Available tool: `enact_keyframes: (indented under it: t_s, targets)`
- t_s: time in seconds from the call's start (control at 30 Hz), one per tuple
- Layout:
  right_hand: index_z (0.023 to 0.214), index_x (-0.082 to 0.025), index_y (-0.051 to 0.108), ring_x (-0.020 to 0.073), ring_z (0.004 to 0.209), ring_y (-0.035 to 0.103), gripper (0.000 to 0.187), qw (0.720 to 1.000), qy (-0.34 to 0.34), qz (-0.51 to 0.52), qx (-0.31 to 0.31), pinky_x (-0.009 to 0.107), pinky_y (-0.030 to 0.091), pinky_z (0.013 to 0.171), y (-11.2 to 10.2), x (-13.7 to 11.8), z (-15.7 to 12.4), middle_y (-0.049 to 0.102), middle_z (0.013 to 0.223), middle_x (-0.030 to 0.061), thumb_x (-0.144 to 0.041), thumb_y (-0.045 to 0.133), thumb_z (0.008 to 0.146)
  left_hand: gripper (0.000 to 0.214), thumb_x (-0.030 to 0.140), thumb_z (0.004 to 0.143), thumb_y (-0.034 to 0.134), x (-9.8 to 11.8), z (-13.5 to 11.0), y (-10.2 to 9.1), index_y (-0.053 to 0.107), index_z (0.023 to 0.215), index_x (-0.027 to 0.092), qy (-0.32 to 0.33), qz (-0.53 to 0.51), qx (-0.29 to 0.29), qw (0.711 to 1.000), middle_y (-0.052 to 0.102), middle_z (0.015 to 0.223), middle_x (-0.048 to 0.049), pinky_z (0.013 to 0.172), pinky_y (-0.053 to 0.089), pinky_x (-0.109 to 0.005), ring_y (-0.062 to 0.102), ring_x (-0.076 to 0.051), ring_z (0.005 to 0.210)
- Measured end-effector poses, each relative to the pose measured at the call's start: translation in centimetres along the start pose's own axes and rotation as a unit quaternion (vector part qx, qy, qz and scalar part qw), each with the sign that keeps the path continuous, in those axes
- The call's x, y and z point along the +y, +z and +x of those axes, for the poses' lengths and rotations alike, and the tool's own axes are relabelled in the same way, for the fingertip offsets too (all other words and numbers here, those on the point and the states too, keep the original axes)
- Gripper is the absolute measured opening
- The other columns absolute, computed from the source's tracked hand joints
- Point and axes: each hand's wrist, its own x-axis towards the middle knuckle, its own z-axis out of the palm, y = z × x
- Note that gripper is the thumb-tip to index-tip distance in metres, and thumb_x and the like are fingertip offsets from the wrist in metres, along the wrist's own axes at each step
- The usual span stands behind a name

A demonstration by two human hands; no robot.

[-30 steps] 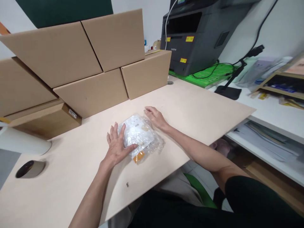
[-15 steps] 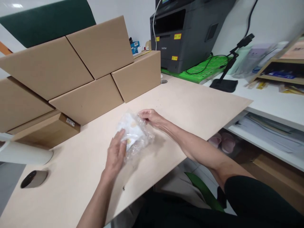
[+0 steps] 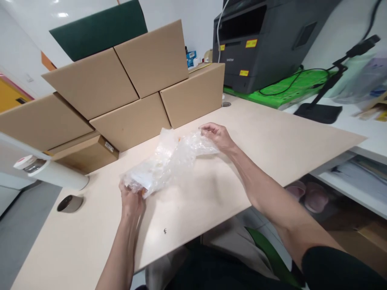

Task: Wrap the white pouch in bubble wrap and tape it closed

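A sheet of clear bubble wrap (image 3: 181,159) stretches between my two hands over the pale wooden table (image 3: 199,217). My left hand (image 3: 131,201) grips its near left end, with the fingers partly hidden under the plastic. The far right end is pinched between the thumb and fingers of my right hand (image 3: 217,135). Through the wrap a whitish item (image 3: 140,179) shows faintly near my left hand; its kind cannot be made out.
Stacked cardboard boxes (image 3: 130,125) line the table's back edge. At the left are a white bottle (image 3: 60,174) lying tilted and a dark cup (image 3: 70,204). A printer (image 3: 266,48) and a black stand (image 3: 320,112) are at the right.
My hands have moved apart, and the bubble wrap has spread from a compact bundle into a long sheet. My left hand has closed on its edge. The view has shifted left.
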Motion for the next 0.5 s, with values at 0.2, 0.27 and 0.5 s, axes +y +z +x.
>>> enact_keyframes:
  t_s: [0.2, 0.27, 0.5]
  targets:
    - [0.093, -0.022, 0.068, 0.0301, 0.113, 0.048, 0.022, 0.920, -0.101, -0.378, 0.039, 0.050, 0.034, 0.097, -2.1, 0.7, 0.3, 0.067, 0.104, 0.0089, -0.019, 0.048, 0.084, 0.031, 0.026, 0.058, 0.076, 0.4, -4.1, -3.5, 0.052, 0.076, 0.020, -0.011, 0.150, -0.090, 0.985, 0.060, 0.064, 0.0043, 0.058, 0.047, -0.021, 0.056, -0.010, 0.058]
    - [0.094, -0.021, 0.068, 0.0326, 0.117, 0.043, 0.025, 0.894, -0.080, -0.436, 0.065, 0.052, 0.031, 0.097, -2.7, 1.1, 0.4, 0.064, 0.111, 0.0111, -0.015, 0.046, 0.084, 0.024, 0.032, 0.067, 0.075, 1.1, -6.2, -4.8, 0.055, 0.073, 0.019, -0.025, 0.280, -0.216, 0.935, 0.060, 0.065, 0.0013, 0.060, 0.047, -0.023, 0.057, -0.012, 0.062]
    - [0.111, -0.015, 0.062, 0.0315, 0.103, 0.055, 0.033, 0.900, 0.104, -0.411, 0.106, 0.047, 0.041, 0.090, -3.9, 1.4, 0.6, 0.063, 0.105, 0.0176, -0.038, 0.042, 0.096, 0.054, 0.048, 0.083, 0.064, 3.3, -10.6, -3.9, 0.050, 0.131, 0.029, 0.218, 0.576, -0.259, 0.744, 0.056, 0.119, -0.0095, 0.076, 0.053, -0.038, 0.062, -0.024, 0.093]
